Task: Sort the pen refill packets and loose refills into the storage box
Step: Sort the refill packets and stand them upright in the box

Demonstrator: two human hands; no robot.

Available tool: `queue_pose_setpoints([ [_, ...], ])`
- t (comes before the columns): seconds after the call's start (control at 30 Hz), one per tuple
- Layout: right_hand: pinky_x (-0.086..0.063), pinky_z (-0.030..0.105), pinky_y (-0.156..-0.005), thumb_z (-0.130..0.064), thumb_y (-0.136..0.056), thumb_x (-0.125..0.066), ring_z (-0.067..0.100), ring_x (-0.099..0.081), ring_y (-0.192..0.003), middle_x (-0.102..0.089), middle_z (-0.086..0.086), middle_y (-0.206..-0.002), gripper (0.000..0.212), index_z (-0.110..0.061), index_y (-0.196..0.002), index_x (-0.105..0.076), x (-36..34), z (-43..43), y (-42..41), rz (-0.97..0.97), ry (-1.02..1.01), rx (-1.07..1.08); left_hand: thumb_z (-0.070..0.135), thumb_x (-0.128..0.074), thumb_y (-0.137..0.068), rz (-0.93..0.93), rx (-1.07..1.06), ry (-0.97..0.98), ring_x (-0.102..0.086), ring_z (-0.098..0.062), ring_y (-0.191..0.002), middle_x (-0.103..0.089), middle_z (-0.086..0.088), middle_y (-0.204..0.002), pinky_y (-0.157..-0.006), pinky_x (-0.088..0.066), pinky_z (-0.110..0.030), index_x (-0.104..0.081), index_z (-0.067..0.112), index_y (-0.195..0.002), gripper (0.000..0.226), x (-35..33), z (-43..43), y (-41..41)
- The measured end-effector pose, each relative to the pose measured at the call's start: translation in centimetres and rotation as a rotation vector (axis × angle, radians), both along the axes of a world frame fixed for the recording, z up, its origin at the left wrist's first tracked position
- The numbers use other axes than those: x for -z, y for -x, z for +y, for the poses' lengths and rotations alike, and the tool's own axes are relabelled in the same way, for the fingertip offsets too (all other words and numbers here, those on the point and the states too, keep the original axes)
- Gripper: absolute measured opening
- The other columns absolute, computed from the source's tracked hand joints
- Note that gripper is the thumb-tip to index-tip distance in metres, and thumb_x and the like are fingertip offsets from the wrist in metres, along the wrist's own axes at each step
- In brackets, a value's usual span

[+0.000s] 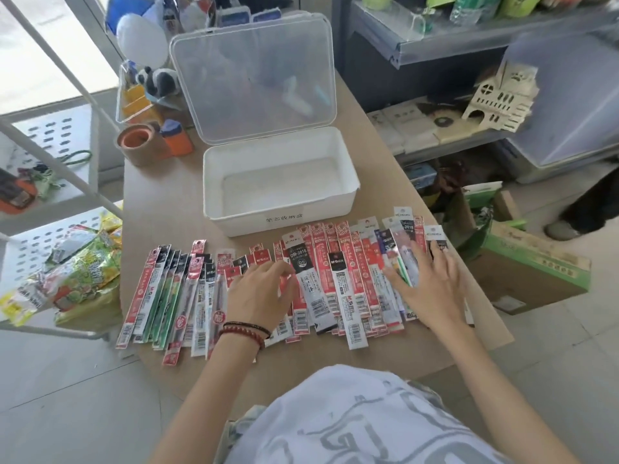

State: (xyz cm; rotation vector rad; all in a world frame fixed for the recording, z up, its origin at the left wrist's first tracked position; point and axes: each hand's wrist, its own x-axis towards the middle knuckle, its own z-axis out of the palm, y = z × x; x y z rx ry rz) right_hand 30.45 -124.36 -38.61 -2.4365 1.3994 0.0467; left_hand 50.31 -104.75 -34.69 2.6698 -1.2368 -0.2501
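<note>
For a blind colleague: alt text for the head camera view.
A person's left hand and right hand touch pen refill packets spread on a brown table, before an empty white storage box, its clear lid open.

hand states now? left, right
Left hand: fingers curled over the refill packets; grip cannot be told.
Right hand: open, flat on the packets.

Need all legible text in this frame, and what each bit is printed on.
"笔芯收纳盒": label on the front wall of the white storage box.
"DM-2018" and "0.5": tall black packet mid-row.
"M&G": black-topped packet to its right.
Barcodes and small print on the other packets and the snack bags: too small or blurred to read.
</note>
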Motion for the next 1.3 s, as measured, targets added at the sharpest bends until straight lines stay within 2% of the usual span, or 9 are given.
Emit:
queue_pose_setpoints([
  [0.17, -0.001, 0.054, -0.118, -0.083, -0.076, -0.029, 0.028, 0.003, -0.150, -0.001, 0.005, -0.164, 0.092, -0.042, -0.153, 0.001, 0.3, 0.7, -1.9, -0.029, -0.067, -0.023, 0.041, -0.043, -0.094, -0.014, -0.050, -0.012, -0.060, -0.011, -0.100, -0.065, 0.013, -0.111, -0.083, -0.052, -0.034, -0.059, 0.031, -0.111, 0.026, -0.3, 1.3, -1.6],
  [0.3, 0.000, 0.054, -0.119, -0.089, -0.068, -0.021, 0.029, 0.005, -0.150, 0.002, 0.006, -0.164, 0.101, -0.040, -0.153, 0.005, 0.4, 1.2, -3.4, 0.024, -0.085, -0.035, 0.040, -0.045, -0.094, -0.024, -0.108, -0.022, -0.059, -0.010, -0.103, -0.064, 0.011, -0.114, -0.082, -0.051, -0.029, -0.059, 0.029, -0.114, 0.027, -0.4, 3.1, -2.7],
  [0.47, -0.001, 0.054, -0.118, -0.090, -0.071, -0.028, 0.030, 0.004, -0.150, 0.002, 0.007, -0.163, 0.103, -0.038, -0.153, 0.007, 0.1, 2.5, -5.1, 0.038, -0.075, -0.085, 0.038, -0.047, -0.093, -0.003, -0.209, -0.030, -0.055, -0.014, -0.107, -0.060, 0.005, -0.122, -0.083, -0.048, -0.028, -0.056, 0.027, -0.120, 0.030, -0.1, 5.1, -4.1],
  [0.6, -0.003, 0.055, -0.120, -0.090, -0.070, -0.028, 0.029, 0.006, -0.150, 0.005, 0.007, -0.163, 0.109, -0.029, -0.155, 0.002, -0.3, 4.1, -6.4, 0.063, -0.076, -0.120, 0.038, -0.047, -0.093, -0.055, -0.262, -0.026, -0.048, -0.019, -0.120, -0.054, 0.003, -0.132, -0.095, -0.043, -0.034, -0.051, 0.025, -0.128, 0.037, 0.6, 6.6, -5.0],
  [0.7, -0.004, 0.054, -0.119, -0.088, -0.072, -0.030, 0.029, 0.005, -0.150, 0.004, 0.007, -0.163, 0.107, -0.027, -0.155, 0.001, -0.3, 4.8, -7.0, 0.070, -0.068, -0.123, 0.051, -0.045, -0.090, -0.111, -0.310, -0.049, -0.042, -0.019, -0.127, -0.050, 0.005, -0.137, -0.104, -0.035, -0.041, -0.046, 0.029, -0.132, 0.047, 1.6, 8.1, -5.7],
  [0.8, -0.004, 0.054, -0.118, -0.088, -0.073, -0.030, 0.029, 0.003, -0.150, 0.000, 0.008, -0.163, 0.106, -0.026, -0.155, -0.002, -0.1, 4.9, -7.1, 0.061, -0.043, -0.119, 0.066, -0.039, -0.085, -0.088, -0.377, -0.083, -0.034, -0.019, -0.134, -0.041, 0.005, -0.144, -0.111, -0.028, -0.048, -0.039, 0.031, -0.137, 0.062, 2.3, 9.4, -6.7],
  [1.0, -0.002, 0.053, -0.118, -0.089, -0.071, -0.027, 0.026, 0.006, -0.150, 0.002, 0.004, -0.164, 0.109, -0.026, -0.155, -0.002, 0.5, 4.9, -7.0, 0.054, -0.041, -0.107, 0.076, -0.027, -0.080, -0.019, -0.507, -0.147, -0.012, -0.027, -0.145, -0.017, -0.002, -0.157, -0.115, -0.016, -0.050, -0.020, 0.032, -0.147, 0.080, 2.8, 10.2, -7.7],
  [1.17, 0.001, 0.052, -0.118, -0.092, -0.069, -0.025, 0.025, 0.005, -0.150, -0.001, 0.004, -0.164, 0.111, -0.024, -0.155, -0.008, 0.8, 5.0, -6.7, 0.013, -0.022, -0.099, 0.079, -0.025, -0.078, 0.021, -0.530, -0.185, -0.011, -0.028, -0.145, -0.014, -0.001, -0.157, -0.114, -0.018, -0.054, -0.018, 0.032, -0.147, 0.084, 3.6, 9.5, -7.3],
  [1.3, -0.003, 0.052, -0.118, -0.095, -0.063, -0.012, 0.025, 0.000, -0.150, -0.008, 0.005, -0.163, 0.116, -0.023, -0.155, -0.015, 1.1, 5.2, -6.6, -0.010, 0.021, -0.091, 0.082, -0.020, -0.076, -0.001, -0.498, -0.187, -0.013, -0.028, -0.143, -0.015, 0.002, -0.156, -0.110, -0.022, -0.054, -0.017, 0.036, -0.146, 0.084, 3.4, 8.8, -5.4],
])
